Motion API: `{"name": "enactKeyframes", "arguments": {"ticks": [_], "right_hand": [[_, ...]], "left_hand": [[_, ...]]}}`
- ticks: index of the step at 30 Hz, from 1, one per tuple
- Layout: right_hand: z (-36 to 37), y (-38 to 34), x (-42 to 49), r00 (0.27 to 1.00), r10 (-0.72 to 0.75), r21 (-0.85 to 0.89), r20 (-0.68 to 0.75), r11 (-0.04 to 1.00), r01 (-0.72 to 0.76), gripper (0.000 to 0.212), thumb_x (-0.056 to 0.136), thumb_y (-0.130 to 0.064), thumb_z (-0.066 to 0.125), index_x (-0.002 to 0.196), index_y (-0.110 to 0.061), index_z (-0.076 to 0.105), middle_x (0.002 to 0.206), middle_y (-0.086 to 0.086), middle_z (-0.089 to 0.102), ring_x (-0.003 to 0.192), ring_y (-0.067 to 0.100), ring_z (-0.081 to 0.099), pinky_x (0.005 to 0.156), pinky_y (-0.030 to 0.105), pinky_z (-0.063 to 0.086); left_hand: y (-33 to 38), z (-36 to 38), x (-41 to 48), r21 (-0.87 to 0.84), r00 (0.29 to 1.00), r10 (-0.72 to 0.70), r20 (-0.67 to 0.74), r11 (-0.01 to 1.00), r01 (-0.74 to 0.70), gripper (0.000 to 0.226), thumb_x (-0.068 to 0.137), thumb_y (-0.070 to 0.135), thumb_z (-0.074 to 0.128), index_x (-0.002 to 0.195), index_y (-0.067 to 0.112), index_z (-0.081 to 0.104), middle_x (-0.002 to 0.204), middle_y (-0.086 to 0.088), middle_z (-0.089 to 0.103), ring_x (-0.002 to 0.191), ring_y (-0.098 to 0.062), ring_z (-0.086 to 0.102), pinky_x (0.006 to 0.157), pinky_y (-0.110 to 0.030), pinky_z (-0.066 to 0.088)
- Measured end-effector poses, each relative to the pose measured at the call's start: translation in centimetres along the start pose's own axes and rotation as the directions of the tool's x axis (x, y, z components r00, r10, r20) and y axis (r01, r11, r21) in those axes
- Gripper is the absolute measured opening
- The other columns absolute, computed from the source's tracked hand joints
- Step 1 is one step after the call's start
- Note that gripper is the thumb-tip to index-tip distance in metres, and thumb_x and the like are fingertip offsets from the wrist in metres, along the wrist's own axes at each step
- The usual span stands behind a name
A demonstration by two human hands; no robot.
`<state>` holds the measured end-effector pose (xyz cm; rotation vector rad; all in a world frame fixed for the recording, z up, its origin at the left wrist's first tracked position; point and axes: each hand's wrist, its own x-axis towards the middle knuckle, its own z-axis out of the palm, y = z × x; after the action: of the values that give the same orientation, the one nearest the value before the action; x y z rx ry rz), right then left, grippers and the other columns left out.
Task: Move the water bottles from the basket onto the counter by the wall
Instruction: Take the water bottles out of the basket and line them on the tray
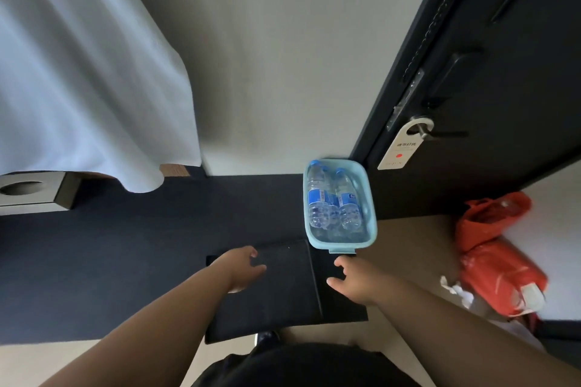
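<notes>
A white curtain (pixel 78 72) hangs at the left against a pale wall (pixel 267 56). Beneath its hem sits a grey box with a round hole in its top (pixel 28 190). At the right stands a dark door (pixel 490 50), with a white tag marked by a red dot (pixel 404 148) hanging from its handle (pixel 440 134). An orange plastic bag (pixel 496 254) lies on the pale floor lower right, with crumpled white paper (pixel 456 291) just beside it. A flat black folder (pixel 267 289) lies at centre.
</notes>
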<state>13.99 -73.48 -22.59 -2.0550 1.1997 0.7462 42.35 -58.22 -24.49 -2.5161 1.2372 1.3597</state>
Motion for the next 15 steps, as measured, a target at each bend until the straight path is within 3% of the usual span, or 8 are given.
{"name": "enactKeyframes", "arguments": {"ticks": [4, 9, 13, 15], "right_hand": [[-1.5, 0.4, 1.6, 1.0, -0.009, 0.026, -0.027, 1.0, 0.01, 0.073, 0.092, -0.066, 0.054, 0.151, -0.026, 0.043, 0.149, -0.002, 0.05, 0.133, 0.018, 0.052, 0.109, 0.041, 0.044], [-2.9, 1.7, 3.6, 1.0, -0.021, 0.062, 0.02, 0.998, 0.019, 0.073, 0.089, -0.069, 0.054, 0.149, -0.03, 0.044, 0.147, -0.005, 0.051, 0.128, 0.016, 0.054, 0.099, 0.035, 0.044], [-4.6, 3.4, 5.6, 0.997, -0.041, -0.003, 0.059, 0.999, 0.041, 0.064, 0.09, -0.068, 0.055, 0.14, -0.028, 0.05, 0.118, -0.007, 0.061, 0.099, 0.009, 0.061, 0.084, 0.03, 0.05], [-6.2, 4.5, 6.6, 0.996, -0.059, -0.039, 0.069, 0.997, 0.062, 0.06, 0.091, -0.067, 0.055, 0.137, -0.029, 0.052, 0.116, -0.005, 0.061, 0.097, 0.01, 0.062, 0.083, 0.03, 0.051]], "left_hand": [[0.9, -0.4, 1.0, 0.005, 1.0, 0.013, 0.013, 1.0, -0.013, 0.064, 0.088, 0.063, 0.057, 0.14, 0.028, 0.054, 0.128, 0.003, 0.066, 0.115, -0.02, 0.064, 0.1, -0.035, 0.051], [2.9, -1.1, 2.6, 0.037, 1.0, -0.004, 0.029, 0.999, 0.002, 0.064, 0.087, 0.063, 0.055, 0.141, 0.028, 0.054, 0.129, 0.005, 0.067, 0.116, -0.02, 0.064, 0.099, -0.035, 0.051], [5.3, -1.6, 4.5, 0.027, 0.999, -0.032, 0.021, 0.999, 0.031, 0.064, 0.088, 0.063, 0.055, 0.142, 0.028, 0.052, 0.125, 0.006, 0.068, 0.115, -0.019, 0.064, 0.1, -0.037, 0.052], [6.9, -1.8, 5.3, 0.009, 0.999, -0.049, 0.02, 0.999, 0.049, 0.064, 0.088, 0.063, 0.055, 0.142, 0.028, 0.053, 0.125, 0.006, 0.068, 0.115, -0.02, 0.064, 0.1, -0.037, 0.052]]}}
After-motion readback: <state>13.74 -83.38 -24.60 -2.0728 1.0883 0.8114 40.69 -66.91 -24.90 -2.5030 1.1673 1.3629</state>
